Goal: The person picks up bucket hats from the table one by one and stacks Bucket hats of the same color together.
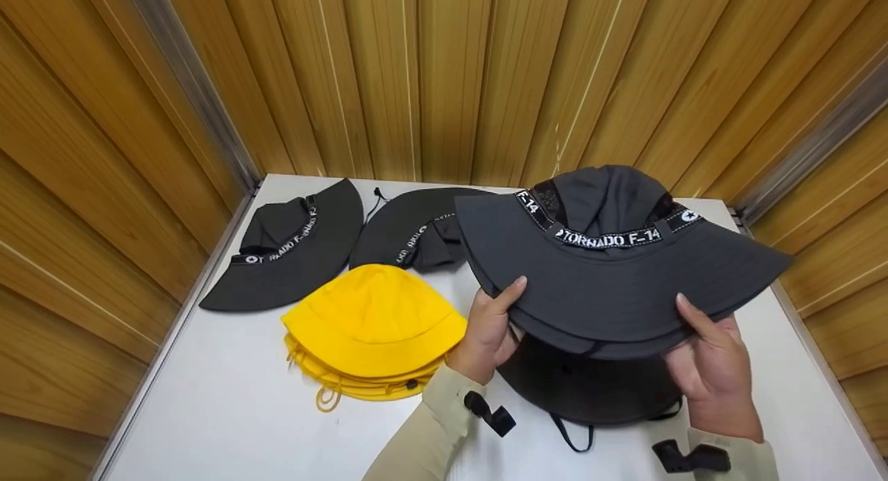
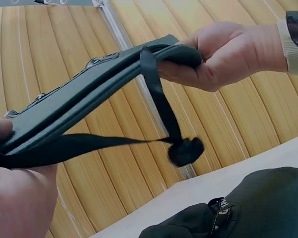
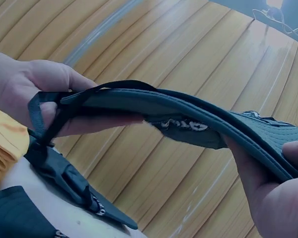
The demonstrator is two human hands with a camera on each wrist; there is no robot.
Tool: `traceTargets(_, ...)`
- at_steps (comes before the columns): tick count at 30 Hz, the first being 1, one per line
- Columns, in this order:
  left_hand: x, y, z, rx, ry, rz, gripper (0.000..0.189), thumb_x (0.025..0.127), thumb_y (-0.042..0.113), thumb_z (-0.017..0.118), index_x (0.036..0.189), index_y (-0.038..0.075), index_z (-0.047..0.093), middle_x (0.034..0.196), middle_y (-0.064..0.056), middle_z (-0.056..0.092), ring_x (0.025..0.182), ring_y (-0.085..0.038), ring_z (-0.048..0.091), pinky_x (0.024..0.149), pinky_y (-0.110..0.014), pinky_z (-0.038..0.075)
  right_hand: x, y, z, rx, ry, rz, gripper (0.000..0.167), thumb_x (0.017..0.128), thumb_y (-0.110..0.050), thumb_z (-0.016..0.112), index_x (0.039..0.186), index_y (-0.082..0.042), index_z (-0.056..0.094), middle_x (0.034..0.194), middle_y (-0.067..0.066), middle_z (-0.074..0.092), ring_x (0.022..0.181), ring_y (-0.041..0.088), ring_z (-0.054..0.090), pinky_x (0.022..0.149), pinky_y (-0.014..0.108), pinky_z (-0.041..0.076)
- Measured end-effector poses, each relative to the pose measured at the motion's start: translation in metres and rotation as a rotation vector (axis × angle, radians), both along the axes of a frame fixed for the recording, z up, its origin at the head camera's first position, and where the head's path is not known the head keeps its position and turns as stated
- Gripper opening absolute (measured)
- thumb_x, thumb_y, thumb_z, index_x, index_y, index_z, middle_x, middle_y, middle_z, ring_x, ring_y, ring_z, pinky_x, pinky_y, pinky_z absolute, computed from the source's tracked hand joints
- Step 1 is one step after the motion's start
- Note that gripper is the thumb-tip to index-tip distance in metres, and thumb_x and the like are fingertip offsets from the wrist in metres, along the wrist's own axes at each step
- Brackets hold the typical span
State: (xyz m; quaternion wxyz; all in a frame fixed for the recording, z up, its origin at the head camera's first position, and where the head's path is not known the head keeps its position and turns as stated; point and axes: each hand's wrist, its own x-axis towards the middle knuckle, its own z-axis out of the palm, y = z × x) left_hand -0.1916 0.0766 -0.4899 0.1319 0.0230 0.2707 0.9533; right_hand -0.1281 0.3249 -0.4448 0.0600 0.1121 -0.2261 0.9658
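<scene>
Two dark grey bucket hats [image 1: 617,307], one nested in the other, are held up above the table with the band lettered TORNADO F-14 facing me. My left hand [image 1: 485,335] grips the left side of their brims, thumb on top and fingers beneath. At the right side, my right hand [image 1: 718,363] pinches both brims the same way. From the brims hangs a black chin strap [image 2: 161,99] with a dark toggle [image 2: 186,151], seen in the left wrist view. Beneath the held pair, another dark hat [image 1: 590,391] lies on the table, its crown hidden.
Left of my hands sits a stack of yellow bucket hats [image 1: 378,321] with loose cords. Farther back lie two more dark hats, one at the far left [image 1: 322,269] and one in the middle [image 1: 388,224]. Wood-patterned walls [image 1: 451,85] enclose the white table [image 1: 229,411].
</scene>
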Motion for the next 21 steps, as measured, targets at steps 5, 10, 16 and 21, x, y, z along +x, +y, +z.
traceTargets(5,0.006,-0.001,0.0,-0.017,0.031,0.007,0.043,0.104,0.003,0.056,0.145,0.0,0.043,0.136,-0.012,0.063,0.118,-0.021,0.069,0.105,-0.041,0.054,0.003,-0.006,-0.001,0.07,-0.079,-0.117,0.053,0.103,0.014,0.034,0.151,-0.009,0.04,0.147,0.008,0.055,0.135,0.02,0.058,0.11,0.035,0.051)
traceTargets(10,0.013,-0.002,-0.005,-0.071,0.025,0.02,0.049,0.103,0.007,0.059,0.148,0.001,0.04,0.142,-0.014,0.059,0.126,-0.022,0.064,0.109,-0.039,0.051,0.003,-0.013,-0.001,0.209,-0.264,-0.325,0.049,0.098,0.013,0.052,0.144,-0.004,0.049,0.142,0.008,0.058,0.127,0.017,0.064,0.103,0.029,0.055)
traceTargets(16,0.025,-0.002,-0.022,-0.174,-0.031,0.059,0.05,0.103,0.012,0.061,0.148,0.003,0.042,0.144,-0.011,0.059,0.132,-0.022,0.061,0.11,-0.035,0.051,0.003,-0.015,-0.012,0.422,-0.462,-0.456,0.051,0.093,0.009,0.067,0.14,-0.005,0.053,0.138,0.006,0.059,0.119,0.012,0.067,0.097,0.024,0.056)
traceTargets(21,0.035,0.003,-0.039,-0.309,-0.091,0.058,0.052,0.101,0.013,0.064,0.147,0.002,0.041,0.143,-0.009,0.061,0.131,-0.02,0.061,0.109,-0.032,0.051,0.008,-0.013,-0.031,0.563,-0.58,-0.514,0.046,0.091,0.005,0.072,0.133,-0.006,0.058,0.129,0.003,0.065,0.109,0.008,0.071,0.091,0.021,0.058)
